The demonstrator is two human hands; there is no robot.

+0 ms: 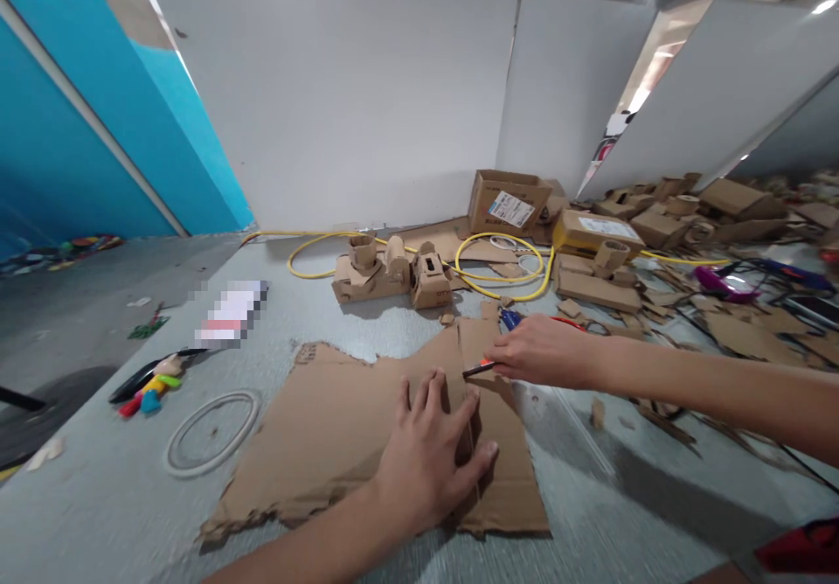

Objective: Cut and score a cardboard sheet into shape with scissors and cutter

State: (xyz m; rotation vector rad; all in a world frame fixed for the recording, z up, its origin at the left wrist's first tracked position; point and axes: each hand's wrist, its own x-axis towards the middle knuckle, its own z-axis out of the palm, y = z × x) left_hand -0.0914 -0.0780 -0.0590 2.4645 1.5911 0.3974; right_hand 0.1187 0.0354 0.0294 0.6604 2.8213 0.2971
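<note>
The left hand (pixel 426 462) lay flat on the cardboard (pixel 328 435), its fingers (pixel 419 396) spread wide and pressing down. The cardboard was a big torn sheet lying flat on the floor (pixel 98 497), right under those fingers. The right hand (pixel 541 352) was just past the left fingers, at the far edge of the cardboard. Its fingers were closed around a cutter (pixel 480 368) with an orange bit showing, and the dark tip pointed back toward the left fingers and touched the cardboard.

Left of the left fingers a ring (pixel 211 431) lay on the floor, and further left were some bright toys (pixel 150 389). Past the right fingers stood small cardboard models (pixel 393 274), with a yellow cable (pixel 498 282) looping near them. Beyond those sat a box (pixel 508 201) by the white wall (pixel 341 86). To the right of the right fingers lay many cardboard scraps (pixel 708 304)
</note>
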